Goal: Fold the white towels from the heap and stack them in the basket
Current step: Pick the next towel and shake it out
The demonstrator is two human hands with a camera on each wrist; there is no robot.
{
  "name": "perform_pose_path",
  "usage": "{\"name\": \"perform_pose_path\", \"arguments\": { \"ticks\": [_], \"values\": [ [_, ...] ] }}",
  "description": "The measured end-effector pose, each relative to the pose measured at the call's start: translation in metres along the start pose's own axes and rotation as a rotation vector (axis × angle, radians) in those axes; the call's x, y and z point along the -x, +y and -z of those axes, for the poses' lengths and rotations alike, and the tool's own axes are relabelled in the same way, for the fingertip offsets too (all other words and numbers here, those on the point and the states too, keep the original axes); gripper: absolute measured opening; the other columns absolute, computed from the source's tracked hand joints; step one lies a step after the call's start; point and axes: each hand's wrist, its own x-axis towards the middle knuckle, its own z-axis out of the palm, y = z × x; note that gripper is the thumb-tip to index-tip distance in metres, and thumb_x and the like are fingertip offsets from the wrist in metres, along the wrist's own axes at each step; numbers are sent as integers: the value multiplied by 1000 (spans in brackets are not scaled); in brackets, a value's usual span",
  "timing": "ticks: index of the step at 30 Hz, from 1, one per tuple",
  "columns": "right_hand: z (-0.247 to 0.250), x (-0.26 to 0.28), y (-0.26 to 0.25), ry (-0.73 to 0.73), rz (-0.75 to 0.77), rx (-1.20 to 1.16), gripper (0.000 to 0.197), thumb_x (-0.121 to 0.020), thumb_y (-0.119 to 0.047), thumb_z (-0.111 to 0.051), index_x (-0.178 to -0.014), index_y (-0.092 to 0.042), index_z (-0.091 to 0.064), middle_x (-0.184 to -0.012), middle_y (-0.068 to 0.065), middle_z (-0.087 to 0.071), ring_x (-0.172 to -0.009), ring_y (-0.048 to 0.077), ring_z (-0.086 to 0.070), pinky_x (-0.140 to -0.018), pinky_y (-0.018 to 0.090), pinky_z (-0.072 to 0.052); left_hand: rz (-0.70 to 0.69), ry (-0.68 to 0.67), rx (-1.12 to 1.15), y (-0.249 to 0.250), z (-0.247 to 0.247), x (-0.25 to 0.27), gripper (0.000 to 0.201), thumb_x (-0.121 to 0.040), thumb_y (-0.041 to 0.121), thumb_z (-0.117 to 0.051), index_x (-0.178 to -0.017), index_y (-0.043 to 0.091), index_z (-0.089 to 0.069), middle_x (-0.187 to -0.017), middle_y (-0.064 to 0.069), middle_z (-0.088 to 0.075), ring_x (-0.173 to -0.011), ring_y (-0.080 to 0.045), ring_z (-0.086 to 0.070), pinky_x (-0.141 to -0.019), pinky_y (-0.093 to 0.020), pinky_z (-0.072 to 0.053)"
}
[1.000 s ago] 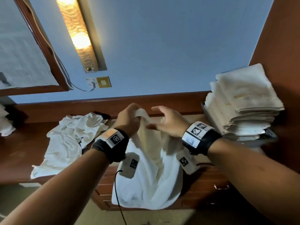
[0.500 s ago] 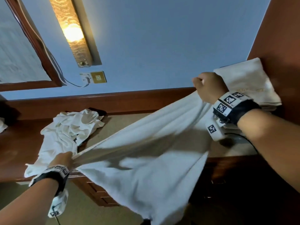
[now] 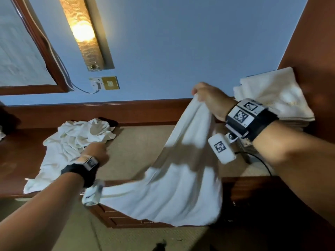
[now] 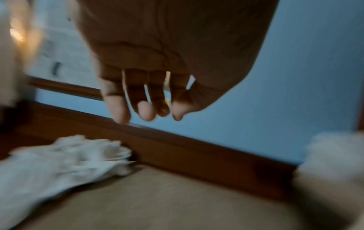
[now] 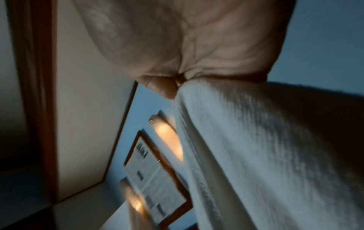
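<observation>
My right hand (image 3: 204, 98) grips one corner of a white towel (image 3: 181, 187) and holds it up above the desk. The towel sags from that corner, and its lower part drapes over the desk's front edge. In the right wrist view, the curled fingers (image 5: 163, 87) pinch the cloth (image 5: 256, 155). My left hand (image 3: 98, 150) hovers by the crumpled heap of white towels (image 3: 76, 140). Its fingers (image 4: 145, 109) hang loose and hold nothing above the heap (image 4: 59, 157). Folded towels (image 3: 272, 95) are stacked at the right; my right wrist hides the basket beneath them.
The wooden desk has a beige top (image 3: 137, 147) and drawers (image 3: 116, 218) below its front edge. Behind it are a blue wall, a lit lamp (image 3: 83, 33), a socket plate (image 3: 109, 82) and a framed mirror (image 3: 36, 42). A wood panel (image 3: 311, 42) closes the right side.
My left hand has let go of the towel's other corner and moved up to the heap. The towel, stretched between both hands before, now hangs from the right hand alone.
</observation>
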Motion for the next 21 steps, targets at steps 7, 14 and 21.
{"name": "perform_pose_path", "arguments": {
  "ticks": [7,14,21],
  "values": [
    [-45,5,-6,-113,153,-99,28,-85,-17,-58,-110,-27,-50,-102,-7,-55,-96,16,-57,-85,33,-46,-584,-223,1140,147,52,60,25,-93,33,-65,-98,9,-67,-87,4,-71,-82,-12,-63,-78,-28,-49],
    [-22,9,19,123,129,-342,32,-68,-31,-80,-93,-26,-62,-91,-4,-69,-86,15,-64,-87,38,-53,-526,-253,1452,172,61,68,19,-89,30,-61,-83,13,-55,-79,-11,-53,-72,-23,-47,-64,-33,-38],
    [-22,29,25,154,177,-575,23,-64,-31,-84,-79,-25,-68,-78,-3,-63,-82,18,-57,-83,39,-49,-672,-174,1292,196,77,78,38,-92,40,-62,-101,4,-64,-91,-13,-67,-82,-25,-61,-77,-45,-49]
  ]
}}
